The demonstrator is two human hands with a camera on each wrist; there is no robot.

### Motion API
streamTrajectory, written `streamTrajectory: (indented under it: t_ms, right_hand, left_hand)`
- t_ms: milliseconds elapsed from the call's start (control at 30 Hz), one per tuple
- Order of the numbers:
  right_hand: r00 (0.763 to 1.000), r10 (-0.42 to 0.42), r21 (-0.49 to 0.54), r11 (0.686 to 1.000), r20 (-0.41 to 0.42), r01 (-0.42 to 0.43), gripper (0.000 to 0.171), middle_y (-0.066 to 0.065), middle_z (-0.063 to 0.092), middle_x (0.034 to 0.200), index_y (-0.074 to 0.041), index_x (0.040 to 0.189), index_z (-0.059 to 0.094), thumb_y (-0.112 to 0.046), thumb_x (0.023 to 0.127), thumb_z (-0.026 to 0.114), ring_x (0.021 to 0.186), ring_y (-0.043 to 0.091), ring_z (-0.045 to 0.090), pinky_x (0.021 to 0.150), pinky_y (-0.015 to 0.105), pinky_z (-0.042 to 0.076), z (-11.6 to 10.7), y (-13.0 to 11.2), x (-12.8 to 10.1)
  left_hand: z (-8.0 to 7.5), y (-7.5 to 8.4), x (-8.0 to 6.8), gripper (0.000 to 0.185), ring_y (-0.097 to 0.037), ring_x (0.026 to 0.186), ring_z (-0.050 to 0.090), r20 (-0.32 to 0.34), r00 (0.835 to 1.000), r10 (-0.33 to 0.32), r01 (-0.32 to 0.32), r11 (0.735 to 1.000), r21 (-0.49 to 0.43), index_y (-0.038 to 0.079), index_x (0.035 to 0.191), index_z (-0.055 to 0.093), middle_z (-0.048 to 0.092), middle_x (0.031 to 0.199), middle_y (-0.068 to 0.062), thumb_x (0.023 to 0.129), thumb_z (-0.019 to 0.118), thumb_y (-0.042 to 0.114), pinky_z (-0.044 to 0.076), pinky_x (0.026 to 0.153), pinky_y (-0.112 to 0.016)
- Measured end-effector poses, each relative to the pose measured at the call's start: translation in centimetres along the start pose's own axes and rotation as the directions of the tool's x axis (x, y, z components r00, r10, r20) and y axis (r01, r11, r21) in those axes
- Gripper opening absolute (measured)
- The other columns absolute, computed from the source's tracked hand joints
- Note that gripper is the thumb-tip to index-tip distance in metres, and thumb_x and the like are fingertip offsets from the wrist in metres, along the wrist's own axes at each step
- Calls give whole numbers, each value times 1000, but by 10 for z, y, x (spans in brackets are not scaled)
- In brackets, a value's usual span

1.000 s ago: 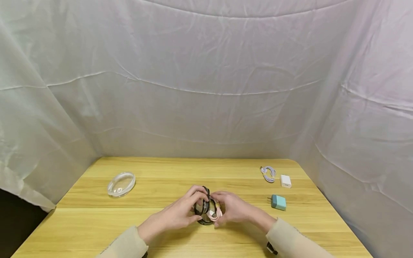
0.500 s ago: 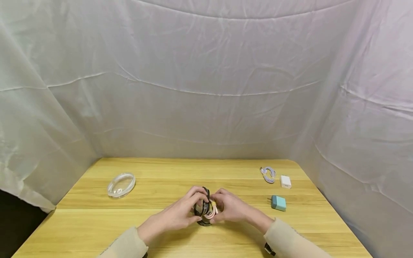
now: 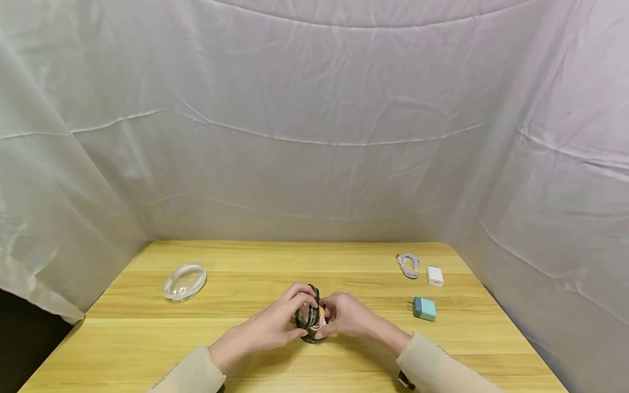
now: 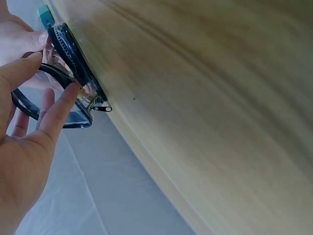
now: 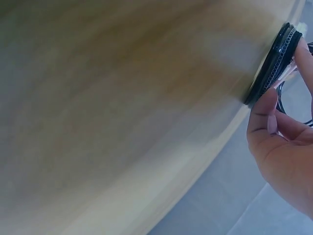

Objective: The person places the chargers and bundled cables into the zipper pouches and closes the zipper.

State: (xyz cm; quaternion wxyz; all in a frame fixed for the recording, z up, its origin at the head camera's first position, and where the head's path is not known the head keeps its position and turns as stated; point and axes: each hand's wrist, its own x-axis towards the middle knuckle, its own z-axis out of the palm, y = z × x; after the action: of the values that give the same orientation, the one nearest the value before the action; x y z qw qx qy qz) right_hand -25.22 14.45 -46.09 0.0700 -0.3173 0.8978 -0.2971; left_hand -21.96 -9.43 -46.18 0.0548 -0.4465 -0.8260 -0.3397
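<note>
Backdrop: a wrinkled white cloth hung behind and to both sides of the table.
Table: a light wooden table carried everything in view.
Left hand: the left hand had its fingers curled round the raised lid of a round clear zip case, thumb and fingertips pinching the black rim, as the left wrist view showed.
Right hand: the right hand was curled against the case's open side, its fingers pressing a pink cable inward; how much of the cable it pinched could not be told.
Case: it sat at the near middle of the table, between the two hands, base on the wood and lid tipped up on edge; the opening faced the right hand, and the round case showed no clear long axis.
Progress: as a judgement, the cable looked mostly tucked in, with a small pink loop at the mouth; the lid was not down and the zip was not closed.
Other case: a second clear round case lay flat far to the left.
Chargers: a teal plug and a white plug lay well to the right.
Spare cable: a coiled pale cable lay just beside the white plug.
</note>
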Motion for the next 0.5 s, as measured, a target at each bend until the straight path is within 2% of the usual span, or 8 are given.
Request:
streamTrajectory:
  t_ms: [233,500]
  right_hand:
    - [999,7,60,998,34,-9,42,3,63,82,-14,103,70,-26,73,95,67,4,50,56,20,46,-2,0,-1]
    - [999,0,73,997,40,-3,40,4,63,83,-16,103,69,-26,74,95,66,5,50,56,20,45,-3,1,-1]
  left_hand:
    - [0,-1,1,52,-24,108,64,-1,1000,8,-8,1000,1,7,127,54,41,146,-10,84,81,-6,59,93,-29]
    - [0,-1,0,51,-20,109,63,12,1000,-9,9,1000,-29,7,128,53,40,147,-11,86,80,-6,59,90,-24]
